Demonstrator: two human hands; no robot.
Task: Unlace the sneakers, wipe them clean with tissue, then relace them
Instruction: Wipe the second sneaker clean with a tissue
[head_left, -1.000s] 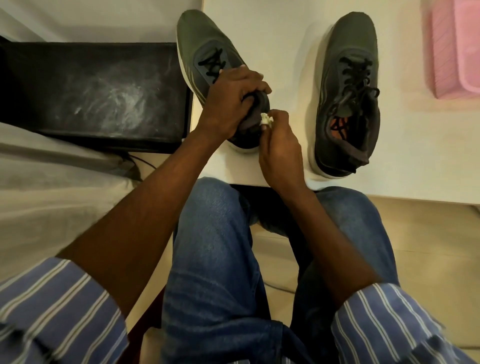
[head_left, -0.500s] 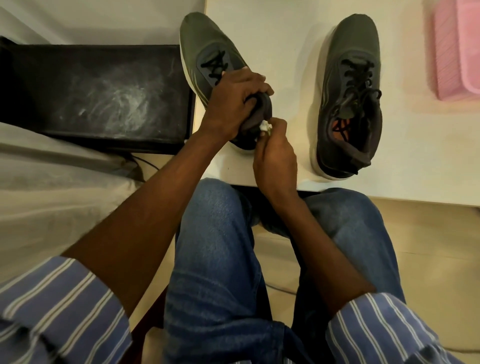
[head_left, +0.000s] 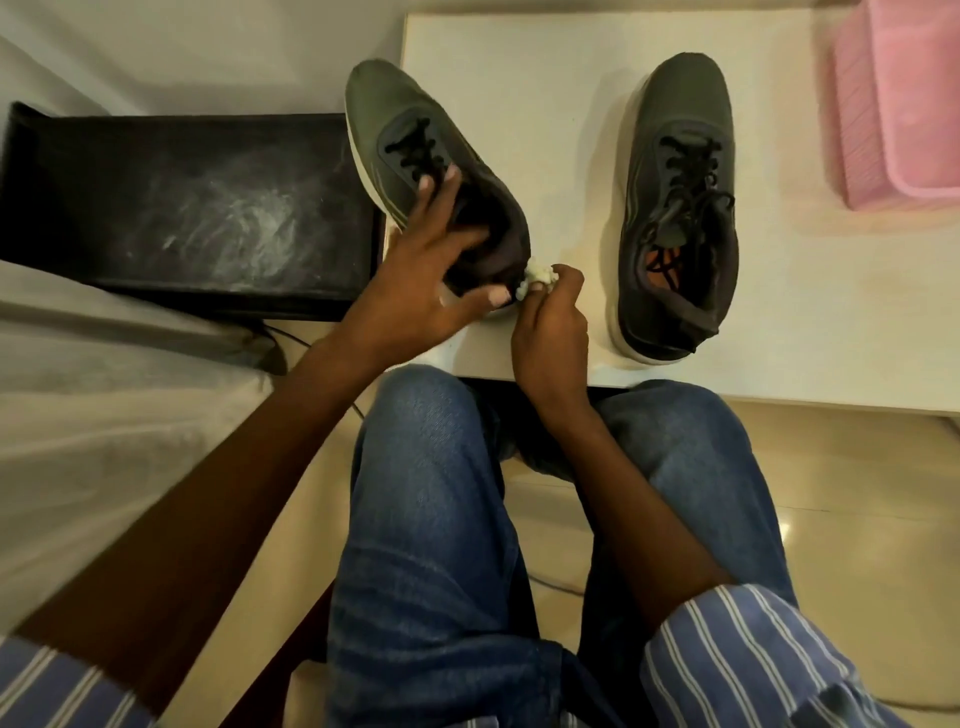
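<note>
Two hands at left sneaker (head_left: 415, 156) heel, left hand (head_left: 421, 280) spread over collar, right hand (head_left: 550, 332) pinching tissue (head_left: 537, 273) against it

- Two sneakers stand on the table (head_left: 519, 78): left sneaker (head_left: 395, 135) at its left edge, right sneaker (head_left: 675, 208) well apart.
- Basket (head_left: 898, 104) at the table's far right.
- Box (head_left: 182, 208) left of the table.

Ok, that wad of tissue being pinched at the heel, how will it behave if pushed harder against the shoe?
The tissue wad looks crumpled and soft, so it would likely squash flat rather than resist. It seems small in the right hand grip, so probably very light. Its ragged edges suggest it may shred or pill against the left sneaker heel fabric.
</note>
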